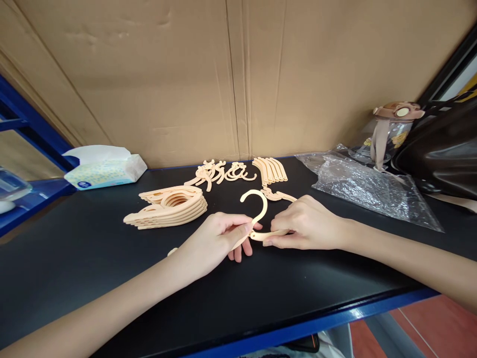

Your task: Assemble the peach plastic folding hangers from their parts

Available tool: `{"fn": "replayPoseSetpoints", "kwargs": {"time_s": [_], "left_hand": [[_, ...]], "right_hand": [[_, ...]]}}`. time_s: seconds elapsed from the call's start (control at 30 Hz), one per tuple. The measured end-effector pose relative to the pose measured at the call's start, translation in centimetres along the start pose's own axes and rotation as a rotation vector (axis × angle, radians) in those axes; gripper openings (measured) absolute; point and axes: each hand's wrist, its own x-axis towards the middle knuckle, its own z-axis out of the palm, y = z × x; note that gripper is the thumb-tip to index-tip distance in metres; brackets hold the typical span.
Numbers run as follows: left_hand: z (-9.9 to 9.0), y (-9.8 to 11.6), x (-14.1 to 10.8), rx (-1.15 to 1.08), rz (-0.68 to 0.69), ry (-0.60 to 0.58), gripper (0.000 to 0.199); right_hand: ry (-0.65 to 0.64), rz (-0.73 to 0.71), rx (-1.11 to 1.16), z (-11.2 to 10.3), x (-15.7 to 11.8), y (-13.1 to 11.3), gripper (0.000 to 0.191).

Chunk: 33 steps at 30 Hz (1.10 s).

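Note:
A cream plastic clothes hanger (263,210) is held between both hands above the black table, its hook pointing up. My left hand (225,236) pinches it at the base of the hook. Closed round the hanger's right arm is my right hand (303,226). The joint between hook and arm shows between the hands; my fingers cover much of the rest. Just behind lies another cream hanger piece (278,195). To the left sits a stack of folded cream hangers (167,209). Farther back are loose cream hooks (208,171) and a row of curved cream arm pieces (270,170).
A tissue pack (106,169) stands at the back left. Clear plastic bags (372,186) lie at the right, with a strapped water bottle (398,130) and a dark bag (443,144) behind. Cardboard (167,79) walls the back; a blue edge (316,328) runs along the front.

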Motion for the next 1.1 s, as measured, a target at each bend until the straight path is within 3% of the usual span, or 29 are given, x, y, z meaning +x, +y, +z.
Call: {"fn": "replayPoseSetpoints", "kwargs": {"time_s": [0.47, 0.6, 0.9, 1.1], "left_hand": [[0.2, 0.2, -0.2, 0.099, -0.006, -0.038, 0.034], [0.5, 0.2, -0.3, 0.352, 0.029, 0.007, 0.042], [1.0, 0.0, -0.8, 0.935, 0.171, 0.027, 0.023], [0.8, 0.2, -0.7, 0.931, 0.190, 0.010, 0.028]], "right_hand": [[0.025, -0.037, 0.016, -0.3, 0.2, -0.3, 0.048], [0.010, -0.030, -0.013, -0.3, 0.1, -0.1, 0.050], [0.116, -0.118, -0.139, -0.5, 0.5, 0.0, 0.046], [0.236, -0.071, -0.193, -1.5, 0.5, 0.1, 0.043]]}}
